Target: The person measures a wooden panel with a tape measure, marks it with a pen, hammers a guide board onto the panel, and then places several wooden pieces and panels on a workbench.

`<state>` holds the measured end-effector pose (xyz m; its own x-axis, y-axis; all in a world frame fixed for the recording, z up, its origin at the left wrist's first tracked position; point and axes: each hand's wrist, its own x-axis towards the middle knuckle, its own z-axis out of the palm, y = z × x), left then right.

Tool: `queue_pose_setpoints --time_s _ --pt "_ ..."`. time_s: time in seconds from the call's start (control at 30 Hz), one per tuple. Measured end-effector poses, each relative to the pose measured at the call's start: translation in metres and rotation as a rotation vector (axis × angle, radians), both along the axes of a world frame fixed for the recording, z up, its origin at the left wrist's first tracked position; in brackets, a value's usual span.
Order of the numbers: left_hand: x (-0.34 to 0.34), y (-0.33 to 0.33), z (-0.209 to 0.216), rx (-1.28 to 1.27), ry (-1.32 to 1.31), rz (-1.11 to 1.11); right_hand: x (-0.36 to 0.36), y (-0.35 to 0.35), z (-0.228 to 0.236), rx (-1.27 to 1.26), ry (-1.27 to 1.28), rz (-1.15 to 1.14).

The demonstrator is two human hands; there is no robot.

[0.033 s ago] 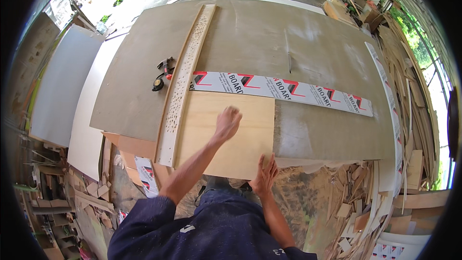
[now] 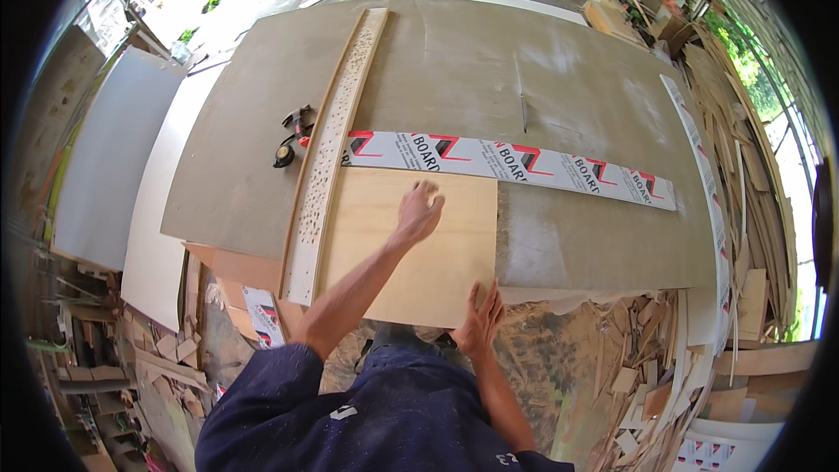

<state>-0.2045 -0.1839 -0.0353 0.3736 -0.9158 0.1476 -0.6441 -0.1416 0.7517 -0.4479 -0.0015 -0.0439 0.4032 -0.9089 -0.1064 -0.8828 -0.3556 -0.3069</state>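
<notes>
A pale square plywood panel [image 2: 393, 249] lies at the near edge of the table, in front of me. Over its upper middle is my left hand [image 2: 421, 212], its fingers curled closed and partly blurred; whatever they may hold is hidden. Along the panel's near right corner rests my right hand [image 2: 479, 319], fingers stretched out and thumb apart. A white printed strip [image 2: 472, 154] borders the panel's far side. To its left, a long white channel-shaped board [image 2: 335, 149], dotted with specks, runs away from me across the table.
Left of the channel board lie a black-and-red tool [image 2: 300, 122] and a black tape measure [image 2: 284, 155]. A thin, dark, pointed tool [image 2: 524, 112] lies farther back on the brown tabletop [image 2: 603, 245]. Wood scraps [image 2: 634, 367] cover the floor at right; a grey panel [image 2: 118, 157] leans at left.
My left hand has shifted slightly up and to the right over the plywood. My right hand stays at the panel's corner.
</notes>
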Motion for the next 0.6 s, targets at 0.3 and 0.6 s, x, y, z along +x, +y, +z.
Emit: queue_pose_setpoints --time_s 0.3,0.6 --pt "0.029 -0.12 -0.055 0.131 -0.506 -0.182 0.072 0.031 -0.012 -0.005 -0.192 0.344" --pt "0.063 -0.107 -0.047 0.088 -0.415 -0.239 0.083 0.028 -0.025 -0.083 -0.219 0.407"
